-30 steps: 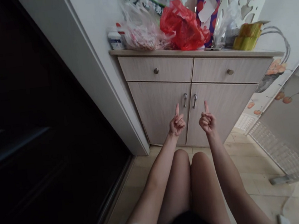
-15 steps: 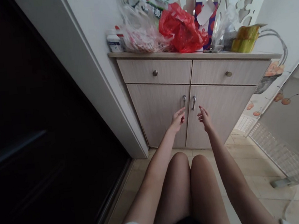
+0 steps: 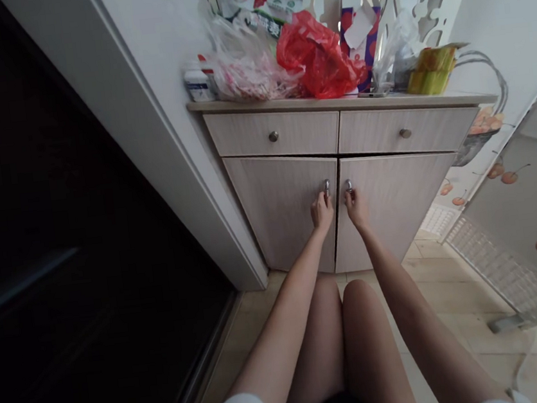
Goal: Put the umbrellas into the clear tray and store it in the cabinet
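Note:
In front of me stands a pale wood cabinet with two drawers on top and two doors below. My left hand (image 3: 322, 211) is closed around the metal handle (image 3: 327, 185) of the left door (image 3: 279, 207). On the right door (image 3: 399, 199), my right hand (image 3: 357, 207) grips the matching handle (image 3: 349, 184). Both handles show only at their upper ends; the fingers hide the rest. Dark gaps show along the top edges of the doors and between them, so both are slightly ajar. My knees are close below the doors.
On the cabinet top (image 3: 286, 103) lie a red plastic bag (image 3: 317, 57), a clear bag (image 3: 248, 68), a white bottle (image 3: 198, 85) and a yellow package (image 3: 431, 71). A dark doorway (image 3: 61, 251) is at left. A cherry-patterned panel (image 3: 523, 224) stands at right.
Both hands have moved forward from just short of the handles and closed on them. The two doors have come slightly open toward me.

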The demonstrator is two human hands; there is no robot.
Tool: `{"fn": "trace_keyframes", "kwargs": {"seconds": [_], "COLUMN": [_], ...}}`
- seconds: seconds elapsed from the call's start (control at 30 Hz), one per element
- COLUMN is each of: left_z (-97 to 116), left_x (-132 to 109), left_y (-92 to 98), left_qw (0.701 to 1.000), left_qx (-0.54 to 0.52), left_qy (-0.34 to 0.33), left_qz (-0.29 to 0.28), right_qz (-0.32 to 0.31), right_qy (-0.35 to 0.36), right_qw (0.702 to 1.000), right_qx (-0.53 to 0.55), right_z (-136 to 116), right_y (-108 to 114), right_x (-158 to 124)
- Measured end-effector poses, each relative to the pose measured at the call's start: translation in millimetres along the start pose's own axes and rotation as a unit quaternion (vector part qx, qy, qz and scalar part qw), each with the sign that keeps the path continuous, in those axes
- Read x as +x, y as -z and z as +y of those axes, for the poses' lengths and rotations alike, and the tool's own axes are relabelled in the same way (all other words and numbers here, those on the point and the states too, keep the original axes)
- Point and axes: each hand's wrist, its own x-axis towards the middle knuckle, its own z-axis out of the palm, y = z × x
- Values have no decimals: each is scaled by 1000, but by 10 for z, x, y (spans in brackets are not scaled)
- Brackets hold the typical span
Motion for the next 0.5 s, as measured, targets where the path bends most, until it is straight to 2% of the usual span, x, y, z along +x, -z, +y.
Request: {"fn": "trace_keyframes", "kwargs": {"seconds": [0.13,0.3,0.4,0.5], "left_z": [-148,-436,-607,-757], "left_x": [-412,-897,-1144,-1354], "left_y": [186,648,963,1239], "left_qw": [997,980,970,964], "left_qx": [4,26,31,36], "left_qy": [-50,-128,-135,-106], "left_qz": [62,149,199,242], "right_qz": [10,85,124,137], "right_qy": [12,28,4,-11], "right_qw": [1000,992,986,982], "right_qx": [-17,-85,-108,-131], "right_z": [-52,-96,-102,-102], "right_y": [427,1114,1528,1880], "right_x": [-452,-1037,-1307,-1493]}}
